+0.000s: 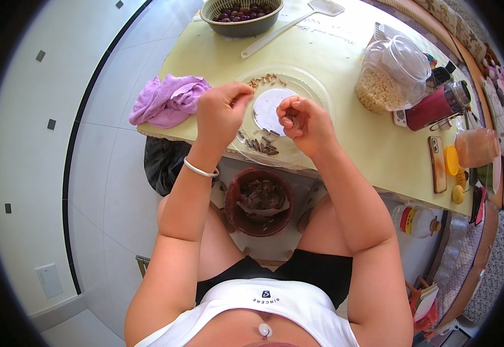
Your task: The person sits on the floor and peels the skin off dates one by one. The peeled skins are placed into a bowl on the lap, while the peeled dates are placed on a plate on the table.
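A transparent round plate (318, 87) with a white disc (268, 110) at its middle lies near the table's front edge. Small tan kernels (268, 79) are gathered along its far side, and several dark sunflower seeds (263, 144) along its near side. My left hand (224, 110) is over the plate's left part, thumb and fingertips pinched beside the kernels; whatever is between them is too small to make out. Over the right part, my right hand (310, 121) has its fingers curled around a few dark sunflower seeds (292, 118).
A purple cloth (168, 99) lies left of the plate. Farther back are a colander of dark round fruit (240, 13) and a white fly swatter (281, 33). To the right stand a clear tub (373, 87), a dark red bottle (437, 107) and a phone (437, 165). Below is a bin (234, 211).
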Demonstrator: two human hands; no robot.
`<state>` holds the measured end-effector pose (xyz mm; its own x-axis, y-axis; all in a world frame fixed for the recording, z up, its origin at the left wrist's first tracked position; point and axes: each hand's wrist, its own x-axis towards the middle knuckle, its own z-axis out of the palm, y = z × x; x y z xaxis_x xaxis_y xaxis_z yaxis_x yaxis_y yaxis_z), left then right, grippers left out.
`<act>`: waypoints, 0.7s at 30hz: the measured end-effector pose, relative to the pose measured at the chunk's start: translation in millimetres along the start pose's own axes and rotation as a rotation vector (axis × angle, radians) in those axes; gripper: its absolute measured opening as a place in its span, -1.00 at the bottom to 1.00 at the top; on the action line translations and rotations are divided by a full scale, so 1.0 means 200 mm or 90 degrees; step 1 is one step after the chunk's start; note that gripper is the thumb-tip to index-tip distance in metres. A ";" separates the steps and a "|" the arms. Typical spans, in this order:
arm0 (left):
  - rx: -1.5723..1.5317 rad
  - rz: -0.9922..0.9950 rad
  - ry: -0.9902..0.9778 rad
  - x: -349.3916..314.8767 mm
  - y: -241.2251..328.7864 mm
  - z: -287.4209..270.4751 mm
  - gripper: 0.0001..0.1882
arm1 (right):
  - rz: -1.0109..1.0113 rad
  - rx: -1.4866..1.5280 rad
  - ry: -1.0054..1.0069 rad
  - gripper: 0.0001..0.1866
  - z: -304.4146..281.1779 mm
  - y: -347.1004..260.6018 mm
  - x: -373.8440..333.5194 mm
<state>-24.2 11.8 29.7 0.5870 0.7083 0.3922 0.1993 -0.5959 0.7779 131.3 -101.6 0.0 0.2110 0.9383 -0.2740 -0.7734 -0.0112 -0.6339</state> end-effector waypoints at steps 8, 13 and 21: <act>-0.002 0.116 -0.131 -0.02 0.10 0.04 -0.87 | 0.038 0.016 0.023 -0.68 -0.02 0.00 0.00; 0.210 0.217 -0.253 -0.10 0.02 0.14 -0.91 | -0.076 -0.039 0.129 -0.75 -0.03 -0.05 -0.01; 0.178 0.211 -0.174 -0.09 0.00 0.17 -0.90 | -0.095 -0.179 0.094 -0.88 -0.02 -0.01 -0.02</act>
<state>-6.8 -13.8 6.5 0.8304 0.3616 0.4239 0.1479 -0.8765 0.4580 134.5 -106.5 -1.5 0.4096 0.8767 -0.2524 -0.5366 0.0077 -0.8438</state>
